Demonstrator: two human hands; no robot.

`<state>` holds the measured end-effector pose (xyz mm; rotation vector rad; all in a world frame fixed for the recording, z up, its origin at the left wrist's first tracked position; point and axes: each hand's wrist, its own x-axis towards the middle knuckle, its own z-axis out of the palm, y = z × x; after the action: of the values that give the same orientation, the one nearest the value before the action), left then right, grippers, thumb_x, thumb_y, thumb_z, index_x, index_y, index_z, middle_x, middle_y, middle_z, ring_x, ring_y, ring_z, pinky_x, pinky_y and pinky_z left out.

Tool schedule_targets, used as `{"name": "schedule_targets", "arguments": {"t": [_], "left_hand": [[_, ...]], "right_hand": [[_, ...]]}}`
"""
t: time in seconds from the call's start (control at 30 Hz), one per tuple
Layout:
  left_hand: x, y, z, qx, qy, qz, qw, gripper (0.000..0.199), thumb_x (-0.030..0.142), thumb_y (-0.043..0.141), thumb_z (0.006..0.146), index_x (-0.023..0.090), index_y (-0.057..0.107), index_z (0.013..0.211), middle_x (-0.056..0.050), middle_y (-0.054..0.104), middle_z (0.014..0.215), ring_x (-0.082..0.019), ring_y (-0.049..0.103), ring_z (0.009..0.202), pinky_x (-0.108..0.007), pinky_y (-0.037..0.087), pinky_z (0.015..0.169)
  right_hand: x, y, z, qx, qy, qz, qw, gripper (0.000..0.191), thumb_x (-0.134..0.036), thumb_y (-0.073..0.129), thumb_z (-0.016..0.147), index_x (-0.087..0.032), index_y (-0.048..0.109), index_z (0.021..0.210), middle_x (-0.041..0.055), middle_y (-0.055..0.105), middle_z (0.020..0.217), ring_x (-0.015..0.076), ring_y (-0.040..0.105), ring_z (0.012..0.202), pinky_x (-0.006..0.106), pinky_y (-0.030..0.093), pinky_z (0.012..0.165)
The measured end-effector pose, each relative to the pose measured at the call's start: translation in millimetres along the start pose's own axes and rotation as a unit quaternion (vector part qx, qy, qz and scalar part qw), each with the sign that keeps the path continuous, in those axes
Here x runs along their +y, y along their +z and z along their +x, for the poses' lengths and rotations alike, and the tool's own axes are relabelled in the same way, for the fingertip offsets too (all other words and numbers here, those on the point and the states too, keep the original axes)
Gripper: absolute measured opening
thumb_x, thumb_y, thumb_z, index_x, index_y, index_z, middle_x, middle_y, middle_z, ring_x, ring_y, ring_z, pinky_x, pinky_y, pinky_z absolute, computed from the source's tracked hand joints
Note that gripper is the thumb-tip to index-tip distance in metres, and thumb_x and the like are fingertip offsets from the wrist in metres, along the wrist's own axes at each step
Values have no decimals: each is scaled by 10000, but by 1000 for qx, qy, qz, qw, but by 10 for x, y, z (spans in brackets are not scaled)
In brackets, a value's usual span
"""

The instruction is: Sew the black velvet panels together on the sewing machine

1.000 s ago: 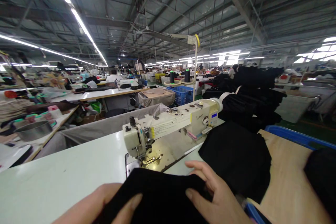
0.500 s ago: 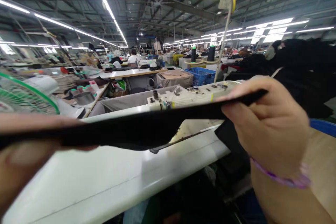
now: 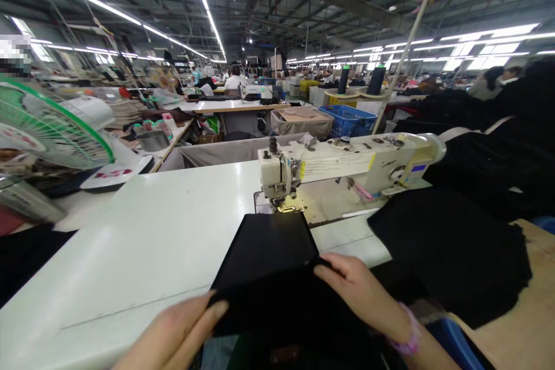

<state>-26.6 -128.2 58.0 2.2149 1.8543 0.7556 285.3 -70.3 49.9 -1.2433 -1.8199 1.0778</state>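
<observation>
A black fabric piece (image 3: pixel 273 243) lies on the white table, its far edge just in front of the needle area of a sewing machine (image 3: pixel 338 165). My left hand (image 3: pixel 177 326) pinches the cloth's near left edge between thumb and fingers. On the right side, my right hand (image 3: pixel 351 286) grips the other edge, with a purple bracelet at the wrist. The near part of the cloth sags over the table's front edge, dark against my lap. The machine's small lamp shines yellow beside the needle.
More black cloth (image 3: pixel 451 243) lies to the right, partly on a wooden surface (image 3: pixel 515 312). A green fan (image 3: pixel 56 127) and a metal bottle (image 3: pixel 30 199) stand left. Behind the machine are a blue basket (image 3: pixel 349 121) and a thread stand (image 3: pixel 403 58).
Both hands have lowered from close to the camera, bringing the black fabric down onto the table before the needle. The view has tilted downward, and the machine now shows fully.
</observation>
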Motion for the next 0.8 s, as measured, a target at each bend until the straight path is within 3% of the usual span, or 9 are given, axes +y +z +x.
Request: {"name": "schedule_targets", "arguments": {"t": [0.1,0.2,0.3,0.37,0.5,0.63,0.7,0.8], "left_hand": [[-50,107,622,-71,-34,14,997,465,566,406,916,257,599,626,10,596,535,-197,592,529,-291,472,567],[-117,332,1161,-69,-70,46,994,356,458,441,916,230,558,669,-40,630,716,-220,608,677,-319,453,676],[-227,565,1470,-55,-73,37,995,185,352,553,849,216,573,725,-89,632,923,-248,614,845,-336,457,784],[-307,677,1566,-60,-80,19,995,94,278,603,791,215,567,733,-84,619,895,-253,606,859,-343,457,804],[-366,744,1552,-66,-87,-45,993,123,144,584,710,226,500,674,-20,580,721,-217,586,749,-329,460,764],[-230,594,1279,-17,-116,-131,984,55,251,514,829,216,545,858,-9,610,751,-194,605,727,-316,491,716],[-117,480,1108,5,-146,-267,952,174,340,575,833,212,591,950,-19,675,842,-188,645,764,-308,514,720],[46,343,914,57,-170,-465,867,218,320,732,732,206,691,913,-53,703,1149,-212,667,1012,-314,513,897]], "right_hand": [[233,120,475,107,-6,-79,991,242,-379,594,910,-198,720,809,29,715,791,222,672,770,310,528,721],[437,194,871,166,3,-112,980,155,-290,663,839,-200,663,713,68,672,891,245,629,889,366,495,862],[576,250,1106,194,17,-124,973,154,-202,721,751,-217,613,643,73,645,902,262,601,961,399,452,942],[630,276,1178,200,27,-119,972,208,-180,739,713,-221,574,595,61,626,829,263,602,920,407,453,917],[635,288,1149,202,24,-68,977,243,-259,751,703,-219,549,574,31,606,730,232,606,778,378,486,807],[541,269,907,207,0,29,978,266,-456,684,788,-192,654,786,60,694,868,222,655,805,340,536,754],[523,248,760,199,0,90,976,342,-510,661,820,-177,695,889,75,734,923,238,689,864,348,557,790],[560,211,601,220,41,210,952,366,-516,753,760,-184,753,914,94,746,1100,281,679,1052,375,538,927]]}}
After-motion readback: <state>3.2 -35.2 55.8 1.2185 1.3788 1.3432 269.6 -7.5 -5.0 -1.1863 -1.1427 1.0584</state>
